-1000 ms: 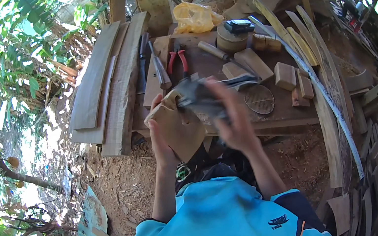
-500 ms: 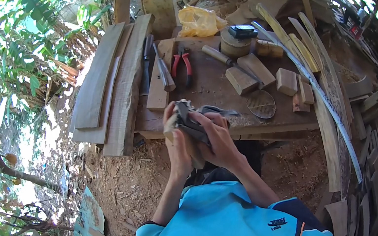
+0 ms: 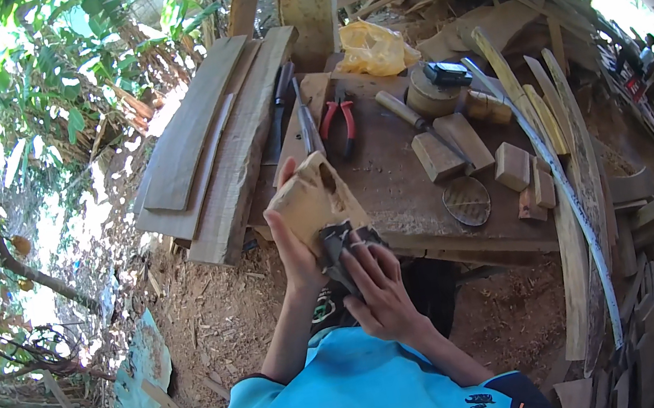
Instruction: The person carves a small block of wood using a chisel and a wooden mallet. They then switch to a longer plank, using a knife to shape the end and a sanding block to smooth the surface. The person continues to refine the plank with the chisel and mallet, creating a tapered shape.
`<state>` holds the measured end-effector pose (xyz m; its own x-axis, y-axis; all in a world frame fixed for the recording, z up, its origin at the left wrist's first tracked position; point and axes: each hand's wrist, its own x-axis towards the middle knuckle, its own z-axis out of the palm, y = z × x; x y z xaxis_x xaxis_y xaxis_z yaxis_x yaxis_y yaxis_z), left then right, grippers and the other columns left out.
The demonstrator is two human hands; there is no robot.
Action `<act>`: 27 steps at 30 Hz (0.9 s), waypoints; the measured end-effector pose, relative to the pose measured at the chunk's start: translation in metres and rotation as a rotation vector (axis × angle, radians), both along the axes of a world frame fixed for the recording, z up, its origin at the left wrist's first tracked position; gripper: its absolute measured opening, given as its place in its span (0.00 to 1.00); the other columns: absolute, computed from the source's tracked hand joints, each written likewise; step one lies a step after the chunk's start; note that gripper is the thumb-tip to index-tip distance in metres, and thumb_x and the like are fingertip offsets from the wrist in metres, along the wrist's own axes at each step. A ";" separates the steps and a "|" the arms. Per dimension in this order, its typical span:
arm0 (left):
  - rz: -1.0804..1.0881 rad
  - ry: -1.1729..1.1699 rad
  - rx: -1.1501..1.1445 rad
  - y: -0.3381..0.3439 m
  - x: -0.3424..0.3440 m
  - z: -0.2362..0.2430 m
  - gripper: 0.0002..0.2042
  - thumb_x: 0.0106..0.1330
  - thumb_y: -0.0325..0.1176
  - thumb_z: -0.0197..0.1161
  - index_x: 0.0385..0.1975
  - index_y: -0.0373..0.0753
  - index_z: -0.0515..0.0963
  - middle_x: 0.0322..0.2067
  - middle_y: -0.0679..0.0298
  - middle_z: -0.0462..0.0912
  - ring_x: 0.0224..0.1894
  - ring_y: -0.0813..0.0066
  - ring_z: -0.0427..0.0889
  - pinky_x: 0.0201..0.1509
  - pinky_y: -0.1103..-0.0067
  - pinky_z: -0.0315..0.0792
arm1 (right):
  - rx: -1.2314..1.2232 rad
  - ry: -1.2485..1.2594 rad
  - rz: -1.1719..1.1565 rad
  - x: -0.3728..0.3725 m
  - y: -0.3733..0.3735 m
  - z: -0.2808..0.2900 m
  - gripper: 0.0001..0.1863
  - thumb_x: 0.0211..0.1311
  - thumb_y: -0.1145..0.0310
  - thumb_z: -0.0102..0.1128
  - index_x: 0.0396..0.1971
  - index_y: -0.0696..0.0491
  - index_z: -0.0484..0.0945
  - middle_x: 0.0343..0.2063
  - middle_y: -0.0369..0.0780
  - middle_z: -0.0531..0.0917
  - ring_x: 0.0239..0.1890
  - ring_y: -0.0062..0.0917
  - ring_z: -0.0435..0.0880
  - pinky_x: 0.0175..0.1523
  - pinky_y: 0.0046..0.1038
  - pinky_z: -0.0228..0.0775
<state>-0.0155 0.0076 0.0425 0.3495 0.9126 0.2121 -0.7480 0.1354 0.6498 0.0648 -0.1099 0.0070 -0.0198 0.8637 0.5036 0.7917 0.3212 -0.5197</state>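
At eight o'clock on the worktop (image 3: 401,183), the wooden block (image 3: 298,210), clasped in the half-closed left hand (image 3: 295,248), has been bared above, the dark cloth (image 3: 336,247) now being gripped at its five o'clock by the curled right hand (image 3: 381,292).

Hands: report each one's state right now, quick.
Left hand: closed, holding the pale tan carved wooden block.
Right hand: closed on the dark grey crumpled cloth-like sheet, held against the block.
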 end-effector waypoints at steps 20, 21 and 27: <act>-0.118 0.133 0.063 -0.064 0.036 -0.004 0.37 0.65 0.60 0.37 0.66 0.42 0.42 0.65 0.62 0.50 0.67 0.70 0.46 0.68 0.74 0.41 | 0.057 0.269 0.072 0.027 0.027 0.037 0.28 0.64 0.58 0.34 0.62 0.55 0.56 0.65 0.47 0.51 0.68 0.43 0.40 0.67 0.44 0.23; -0.143 0.084 0.065 -0.059 0.035 -0.001 0.37 0.65 0.60 0.38 0.66 0.42 0.42 0.65 0.62 0.50 0.67 0.70 0.45 0.68 0.74 0.41 | 0.041 0.290 0.075 0.023 0.023 0.034 0.28 0.64 0.57 0.34 0.62 0.55 0.56 0.65 0.47 0.51 0.68 0.43 0.40 0.67 0.44 0.22; -0.048 0.078 0.036 -0.040 0.019 0.015 0.35 0.67 0.58 0.34 0.66 0.39 0.43 0.65 0.61 0.49 0.68 0.70 0.45 0.68 0.75 0.40 | 0.080 0.137 0.109 0.014 0.028 0.047 0.28 0.65 0.58 0.32 0.63 0.55 0.55 0.66 0.47 0.49 0.68 0.44 0.39 0.67 0.47 0.22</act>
